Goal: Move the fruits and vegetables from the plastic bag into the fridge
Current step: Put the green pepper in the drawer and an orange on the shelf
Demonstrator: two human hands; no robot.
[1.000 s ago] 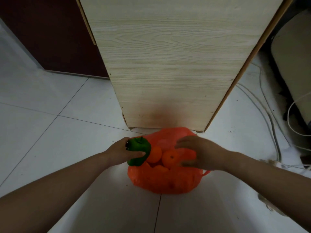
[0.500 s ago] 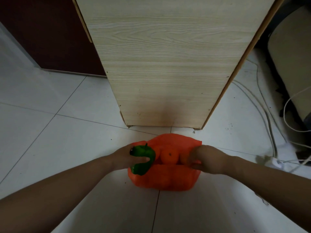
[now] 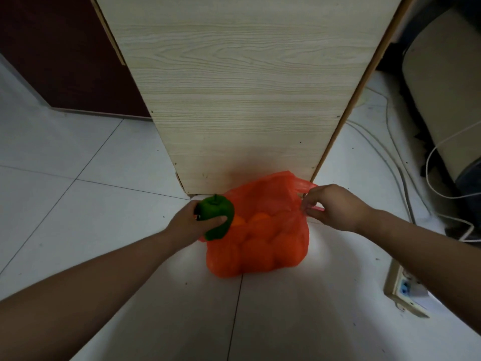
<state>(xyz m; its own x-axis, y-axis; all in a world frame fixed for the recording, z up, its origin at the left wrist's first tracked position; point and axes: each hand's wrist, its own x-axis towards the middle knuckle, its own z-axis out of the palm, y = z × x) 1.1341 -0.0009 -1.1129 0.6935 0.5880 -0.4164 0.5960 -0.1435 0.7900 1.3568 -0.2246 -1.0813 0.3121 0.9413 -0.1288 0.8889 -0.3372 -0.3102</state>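
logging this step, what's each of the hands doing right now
Left hand: closed around the green pepper.
Right hand: pinching the orange plastic bag by its handle.

A white tiled floor (image 3: 78, 204) carries an orange plastic bag (image 3: 260, 256) of round fruit against the foot of a pale wooden cabinet (image 3: 247, 100). A power strip (image 3: 403, 287) and white cables (image 3: 390, 157) lie along its right edge.

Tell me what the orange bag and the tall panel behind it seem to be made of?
The orange bag looks like thin, translucent plastic film: it crinkles, and round fruit shows through. The panel looks like pale wood-grain board, matte, probably laminate rather than solid wood.
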